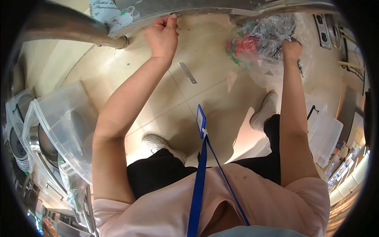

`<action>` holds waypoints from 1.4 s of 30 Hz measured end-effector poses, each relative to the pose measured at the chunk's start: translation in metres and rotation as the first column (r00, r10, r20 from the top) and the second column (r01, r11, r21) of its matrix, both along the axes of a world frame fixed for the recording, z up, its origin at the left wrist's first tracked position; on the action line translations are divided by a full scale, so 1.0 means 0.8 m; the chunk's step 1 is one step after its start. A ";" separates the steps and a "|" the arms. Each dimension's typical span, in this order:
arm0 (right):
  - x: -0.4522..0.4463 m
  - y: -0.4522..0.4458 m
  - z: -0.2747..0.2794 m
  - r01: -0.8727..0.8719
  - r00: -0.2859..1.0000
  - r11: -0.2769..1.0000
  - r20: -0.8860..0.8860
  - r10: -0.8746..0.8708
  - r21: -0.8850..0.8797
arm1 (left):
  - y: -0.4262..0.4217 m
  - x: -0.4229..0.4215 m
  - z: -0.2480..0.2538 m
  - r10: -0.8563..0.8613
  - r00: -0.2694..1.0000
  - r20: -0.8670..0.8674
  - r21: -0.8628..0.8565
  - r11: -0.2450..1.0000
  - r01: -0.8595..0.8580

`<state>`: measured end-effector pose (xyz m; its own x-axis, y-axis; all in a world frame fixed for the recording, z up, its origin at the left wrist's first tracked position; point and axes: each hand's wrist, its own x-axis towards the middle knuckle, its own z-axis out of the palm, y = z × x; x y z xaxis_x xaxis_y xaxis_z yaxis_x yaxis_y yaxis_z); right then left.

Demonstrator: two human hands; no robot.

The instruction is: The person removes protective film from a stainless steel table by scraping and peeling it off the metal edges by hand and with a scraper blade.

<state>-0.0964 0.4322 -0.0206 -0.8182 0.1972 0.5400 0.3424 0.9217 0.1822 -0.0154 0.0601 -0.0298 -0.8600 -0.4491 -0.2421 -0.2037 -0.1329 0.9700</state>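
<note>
My left hand (162, 35) is at the lower edge of a metal beam (158, 17), its thumb and fingers pinched together; what they hold, if anything, is too small to make out. Torn paper with print (106, 12) sticks to the beam left of it. My right hand (292, 49) is closed on a clear plastic bag (272, 35), which has red and green print and lies bunched near the floor. On the tiles between the hands lies a flat metal strip (187, 73).
Metal legs (67, 25) stand at the upper left. Clear plastic bins (67, 118) with round metal items fill the left side. Another clear bin (325, 136) sits at the right, below a power strip (323, 31). A blue lanyard badge (201, 120) hangs in the middle.
</note>
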 end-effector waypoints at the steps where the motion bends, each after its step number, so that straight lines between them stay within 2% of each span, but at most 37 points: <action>1: 0.006 -0.019 0.028 -0.014 1.000 1.000 -0.004 0.014 -0.018 | -0.001 0.000 -0.002 -0.005 1.000 0.006 -0.032 0.999 0.005; 2: 0.017 -0.038 0.043 -0.023 1.000 0.999 -0.005 0.022 -0.038 | -0.002 0.001 -0.004 -0.016 1.000 0.016 -0.066 0.998 0.017; 3: 0.026 -0.061 0.042 -0.180 0.984 0.960 -0.043 0.175 -0.216 | -0.002 0.000 -0.011 -0.008 1.000 0.003 -0.096 0.995 0.009; 4: 0.037 -0.093 0.039 -0.329 0.944 0.866 -0.110 0.311 -0.376 | -0.002 -0.003 -0.021 -0.003 1.000 -0.013 -0.123 0.992 0.001; 5: 0.055 -0.151 0.034 -0.409 0.909 0.688 -0.199 0.367 -0.600 | -0.001 -0.005 -0.026 0.001 1.000 -0.030 -0.149 0.989 -0.006; 6: 0.066 -0.197 0.020 -0.321 0.916 0.561 -0.098 0.389 -0.763 | -0.001 -0.006 -0.025 -0.001 0.999 -0.043 -0.166 0.986 -0.006; 8: 0.084 -0.277 0.010 -0.226 0.855 0.315 -0.032 0.518 -0.922 | -0.001 -0.005 -0.022 -0.003 0.998 -0.068 -0.205 0.979 -0.011; 9: 0.088 -0.312 0.007 -0.070 0.894 -0.044 -0.083 0.440 -0.997 | -0.002 -0.004 -0.019 -0.005 0.997 -0.081 -0.198 0.980 -0.012; 10: 0.092 -0.338 0.004 0.062 0.933 -0.411 -0.093 0.347 -0.910 | -0.002 -0.002 -0.017 -0.008 0.996 -0.091 -0.193 0.981 -0.010; 13: 0.082 -0.371 -0.003 -0.160 0.933 0.011 -0.148 0.328 -0.987 | -0.007 -0.003 -0.022 -0.027 0.992 -0.122 -0.201 0.980 0.002; 16: 0.080 -0.383 -0.006 -0.258 0.930 0.310 -0.148 0.336 -0.915 | -0.010 -0.003 -0.022 -0.045 0.993 -0.106 -0.203 0.979 0.022; 19: 0.077 -0.384 -0.027 -0.442 0.873 0.403 -0.282 0.398 -0.801 | -0.012 -0.002 -0.022 -0.040 0.997 -0.062 -0.160 0.987 0.030; 21: 0.075 -0.384 -0.036 -0.497 0.850 0.421 -0.328 0.413 -0.759 | -0.014 0.000 -0.025 -0.038 0.998 -0.046 -0.140 0.990 0.031; 28: 0.067 -0.385 -0.049 -0.571 0.816 0.479 -0.393 0.424 -0.667 | -0.025 0.012 -0.029 -0.067 0.997 -0.030 -0.092 0.994 0.064; 31: 0.072 -0.381 -0.048 -0.607 0.780 0.409 -0.409 0.474 -0.682 | -0.028 0.014 -0.030 -0.073 0.997 0.003 -0.055 0.996 0.074; 34: 0.089 -0.375 -0.050 -0.641 0.720 0.376 -0.354 0.597 -0.669 | -0.030 0.014 -0.038 -0.070 0.997 -0.012 -0.063 0.996 0.069; 35: 0.095 -0.375 -0.050 -0.536 0.788 0.296 -0.343 0.512 -0.791 | -0.029 0.013 -0.041 -0.066 0.997 -0.026 -0.075 0.995 0.064; 37: 0.102 -0.375 -0.047 -0.307 0.899 0.074 -0.264 0.348 -0.949 | -0.028 0.012 -0.037 -0.079 0.997 -0.024 -0.067 0.995 0.077; 38: 0.098 -0.375 -0.049 -0.194 0.937 -0.200 -0.242 0.252 -0.960 | -0.028 0.013 -0.036 -0.085 0.996 -0.019 -0.063 0.994 0.084; 39: 0.096 -0.375 -0.042 -0.113 0.958 -0.419 -0.210 0.194 -0.901 | -0.027 0.013 -0.036 -0.084 0.996 -0.012 -0.051 0.995 0.084; 41: 0.085 -0.376 -0.024 0.012 0.988 -0.785 -0.112 0.104 -0.619 | -0.027 0.011 -0.036 -0.084 0.996 -0.002 -0.030 0.996 0.084; 42: 0.081 -0.377 -0.020 0.038 0.992 -0.828 -0.076 0.096 -0.560 | -0.027 0.010 -0.036 -0.087 0.996 -0.006 -0.037 0.996 0.086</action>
<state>-0.0318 0.1303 -0.0366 -0.8678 0.0563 -0.4937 0.3530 -0.6294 -0.6923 -0.0074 0.0387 -0.0586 -0.8978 -0.3816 -0.2199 -0.2052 -0.0793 0.9755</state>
